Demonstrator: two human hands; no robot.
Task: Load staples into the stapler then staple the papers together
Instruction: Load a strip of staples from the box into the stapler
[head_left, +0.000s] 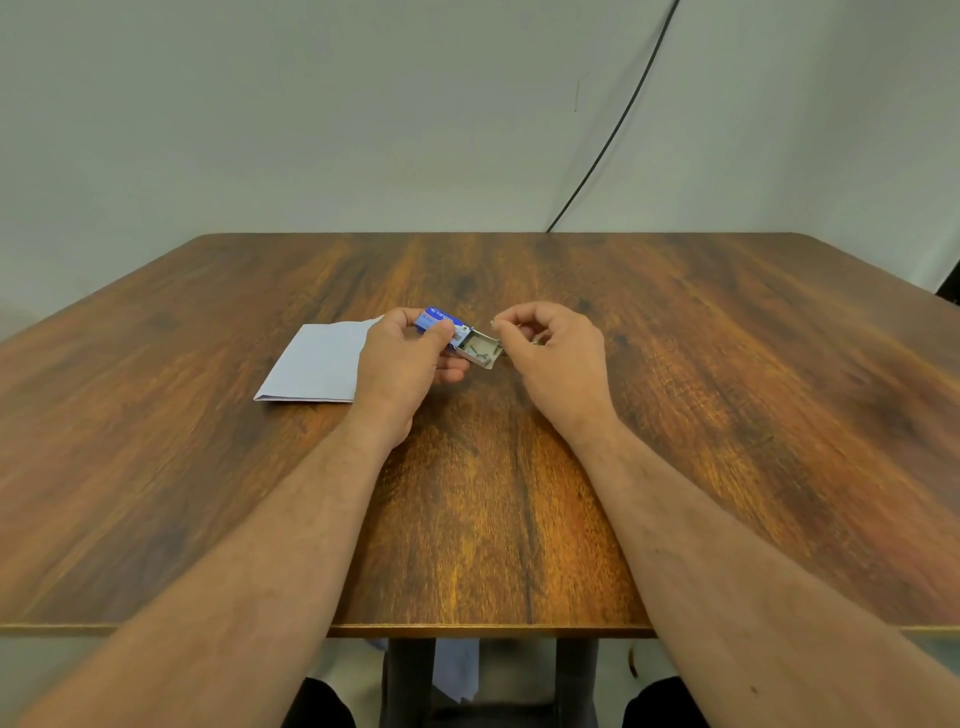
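Note:
My left hand (402, 358) grips a small blue staple box (435, 320) just above the table. Its white inner tray (480, 351) is slid out to the right, and a few loose staples lie inside. My right hand (550, 353) is at the tray's open end, thumb and forefinger pinched on a small bit of staples. Something metallic glints under its curled fingers. Folded white papers (311, 364) lie flat to the left, partly behind my left hand. No stapler shows clearly.
The wooden table (727, 415) reaches to a pale wall. A black cable (613, 135) hangs down the wall behind the far edge. Under the near edge stand dark table legs (410, 675).

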